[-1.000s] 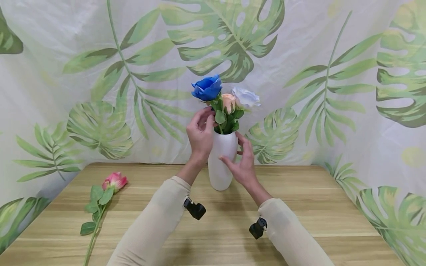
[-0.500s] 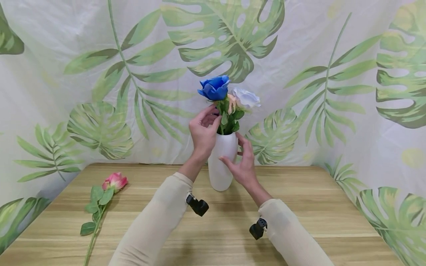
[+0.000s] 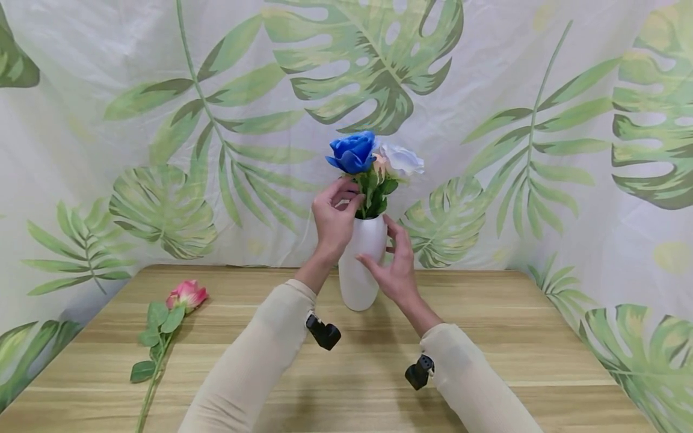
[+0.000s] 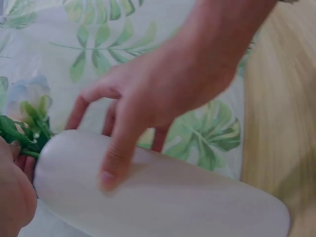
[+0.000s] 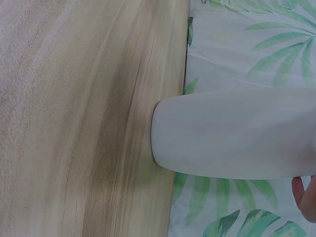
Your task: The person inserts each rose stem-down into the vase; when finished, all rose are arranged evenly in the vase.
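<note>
A white vase [image 3: 357, 279] stands upright near the table's back edge; in the right wrist view its base [image 5: 173, 133] rests on the wood. My right hand [image 3: 399, 264] grips its upper side, thumb in front, as the left wrist view also shows with the right hand [image 4: 153, 89] across the vase [image 4: 197, 197]. Just above the mouth, my left hand [image 3: 332, 219] pinches the stem of a blue rose [image 3: 352, 153]; its fingers partly hide that stem. A pale blue-white rose [image 3: 400, 157] and a peach rose [image 3: 380, 165], partly covered by the blue one, stand in the vase.
A pink rose [image 3: 186, 295] with a long leafy stem lies on the left of the wooden table [image 3: 487, 349]. Behind the table hangs a leaf-patterned cloth [image 3: 243, 198], close to the vase.
My left hand has moved right and slightly down with the blue rose, whose bloom now sits lower and covers more of the peach rose. The right hand and vase have stayed in place.
</note>
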The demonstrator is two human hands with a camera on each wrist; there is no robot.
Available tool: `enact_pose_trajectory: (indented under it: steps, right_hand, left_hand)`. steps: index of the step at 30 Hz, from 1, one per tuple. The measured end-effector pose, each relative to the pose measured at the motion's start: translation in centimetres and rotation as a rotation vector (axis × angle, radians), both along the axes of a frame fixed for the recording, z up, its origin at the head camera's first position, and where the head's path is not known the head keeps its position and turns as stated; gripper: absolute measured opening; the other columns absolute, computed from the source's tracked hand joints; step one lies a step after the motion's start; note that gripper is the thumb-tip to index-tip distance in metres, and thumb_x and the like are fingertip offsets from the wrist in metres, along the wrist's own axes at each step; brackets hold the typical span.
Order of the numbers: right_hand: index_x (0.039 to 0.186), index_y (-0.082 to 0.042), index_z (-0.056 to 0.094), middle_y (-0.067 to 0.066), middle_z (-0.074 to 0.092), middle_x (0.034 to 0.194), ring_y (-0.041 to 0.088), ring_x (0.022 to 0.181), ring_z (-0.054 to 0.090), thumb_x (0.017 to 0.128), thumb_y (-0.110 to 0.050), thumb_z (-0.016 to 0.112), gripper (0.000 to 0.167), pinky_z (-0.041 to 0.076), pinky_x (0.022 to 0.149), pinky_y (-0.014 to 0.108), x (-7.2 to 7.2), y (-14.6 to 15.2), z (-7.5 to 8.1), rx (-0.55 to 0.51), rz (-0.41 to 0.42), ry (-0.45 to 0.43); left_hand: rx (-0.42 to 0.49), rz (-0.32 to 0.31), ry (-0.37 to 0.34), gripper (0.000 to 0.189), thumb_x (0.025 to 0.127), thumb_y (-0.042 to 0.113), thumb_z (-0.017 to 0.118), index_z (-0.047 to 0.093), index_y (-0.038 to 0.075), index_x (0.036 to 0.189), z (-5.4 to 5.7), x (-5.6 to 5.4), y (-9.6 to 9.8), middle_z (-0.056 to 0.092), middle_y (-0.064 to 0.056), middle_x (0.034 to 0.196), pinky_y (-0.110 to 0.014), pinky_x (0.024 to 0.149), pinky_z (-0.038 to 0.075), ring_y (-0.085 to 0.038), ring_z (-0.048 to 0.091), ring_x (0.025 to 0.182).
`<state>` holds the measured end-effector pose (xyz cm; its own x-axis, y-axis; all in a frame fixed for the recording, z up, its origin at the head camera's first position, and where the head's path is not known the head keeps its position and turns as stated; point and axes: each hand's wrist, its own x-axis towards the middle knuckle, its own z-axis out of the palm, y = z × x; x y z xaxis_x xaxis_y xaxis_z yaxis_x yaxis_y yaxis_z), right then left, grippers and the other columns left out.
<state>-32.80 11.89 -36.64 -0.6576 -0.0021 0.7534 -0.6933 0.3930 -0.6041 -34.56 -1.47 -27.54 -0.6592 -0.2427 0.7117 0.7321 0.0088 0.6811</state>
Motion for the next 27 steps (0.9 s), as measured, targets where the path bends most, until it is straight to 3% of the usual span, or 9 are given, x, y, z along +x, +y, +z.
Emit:
enact_pose_trajectory:
  steps: [4, 8, 11, 14, 20, 27]
  right_hand:
    - [0.152, -0.002, 0.041, 0.023, 0.047, 0.145, 0.039, 0.126, 0.054, 0.080, -0.011, 0.091, 0.088, 0.058, 0.088, 0.054, -0.1, 0.0, -0.1, -0.003, -0.003, -0.004]
    - [0.152, -0.001, 0.042, 0.024, 0.048, 0.145, 0.039, 0.125, 0.055, 0.080, -0.010, 0.091, 0.087, 0.059, 0.087, 0.054, -0.2, 0.0, -0.1, 0.000, -0.013, 0.010]
    - [0.152, -0.001, 0.042, 0.024, 0.048, 0.144, 0.040, 0.126, 0.056, 0.080, -0.010, 0.091, 0.088, 0.059, 0.087, 0.054, -0.2, 0.1, -0.2, 0.001, -0.013, 0.009]
    - [0.152, -0.001, 0.041, 0.024, 0.047, 0.145, 0.040, 0.126, 0.056, 0.079, -0.010, 0.092, 0.089, 0.059, 0.087, 0.054, -0.2, 0.1, -0.1, 0.003, -0.016, 0.008]
    - [0.152, 0.000, 0.041, 0.026, 0.048, 0.144, 0.041, 0.126, 0.056, 0.079, -0.010, 0.092, 0.089, 0.059, 0.087, 0.054, 0.1, 0.1, 0.1, 0.006, -0.018, 0.016]
    - [0.152, 0.001, 0.041, 0.026, 0.048, 0.144, 0.041, 0.126, 0.056, 0.080, -0.010, 0.091, 0.088, 0.060, 0.087, 0.055, 0.0, 0.0, 0.0, 0.004, -0.008, 0.022]
  left_hand:
    - [0.018, 0.029, 0.000, 0.023, 0.089, -0.010, 0.075, 0.075, -0.008, 0.113, -0.9, 0.0, 0.2, 0.075, -0.023, 0.101, -0.026, 0.079, 0.063, -0.031, 0.074, 0.086]
    - [0.028, 0.064, 0.069, 0.018, 0.089, -0.014, 0.071, 0.077, -0.010, 0.106, -1.6, -0.1, 0.4, 0.075, -0.024, 0.102, -0.023, 0.079, 0.061, -0.038, 0.073, 0.086]
    - [0.013, 0.118, 0.097, 0.022, 0.087, -0.018, 0.067, 0.078, -0.009, 0.104, -2.2, -0.2, 0.4, 0.076, -0.023, 0.100, -0.019, 0.076, 0.057, -0.037, 0.071, 0.083]
    - [-0.023, 0.162, 0.075, 0.027, 0.086, -0.019, 0.065, 0.078, -0.007, 0.106, -2.6, -0.2, 0.2, 0.077, -0.021, 0.101, -0.025, 0.077, 0.057, -0.034, 0.070, 0.084]
    - [-0.066, 0.195, 0.048, 0.028, 0.088, -0.017, 0.065, 0.078, -0.005, 0.109, -3.2, 0.1, 0.1, 0.077, -0.020, 0.102, -0.046, 0.082, 0.056, -0.033, 0.071, 0.090]
    - [-0.102, 0.232, 0.084, 0.026, 0.086, -0.015, 0.069, 0.079, -0.005, 0.108, -3.4, 0.3, 0.1, 0.077, -0.019, 0.099, -0.047, 0.087, 0.054, -0.036, 0.066, 0.092]
